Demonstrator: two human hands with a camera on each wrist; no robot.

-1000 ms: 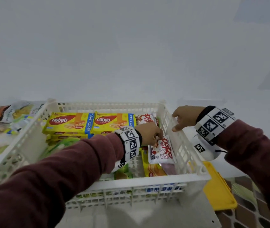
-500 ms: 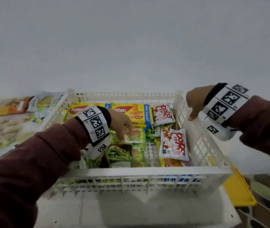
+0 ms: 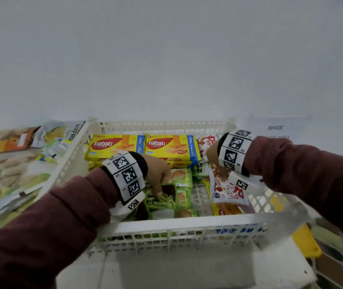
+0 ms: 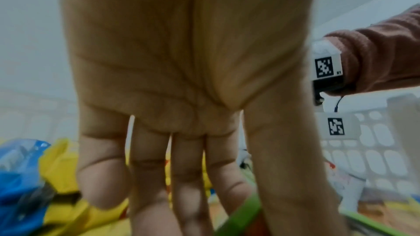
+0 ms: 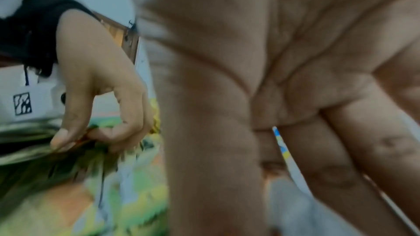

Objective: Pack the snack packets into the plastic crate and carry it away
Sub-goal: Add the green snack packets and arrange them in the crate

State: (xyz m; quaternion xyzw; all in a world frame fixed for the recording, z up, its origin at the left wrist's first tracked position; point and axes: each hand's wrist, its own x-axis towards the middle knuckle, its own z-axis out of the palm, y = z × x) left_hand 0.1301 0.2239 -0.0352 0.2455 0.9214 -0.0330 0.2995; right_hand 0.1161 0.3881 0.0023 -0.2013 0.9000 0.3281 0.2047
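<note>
White crate (image 3: 166, 225): two yellow wafer packs (image 3: 114, 146); left hand (image 3: 158, 174) pinching green packet (image 3: 162, 202); right hand (image 3: 213, 155) unclear.

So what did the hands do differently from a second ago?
The left hand left the white-and-red packet on the right side of the crate, crossed to the green bean packet and now pinches its edge. The right hand came off the crate's right wall and reached in over the white-and-red packet. The yellow wafer packs stayed put.
</note>
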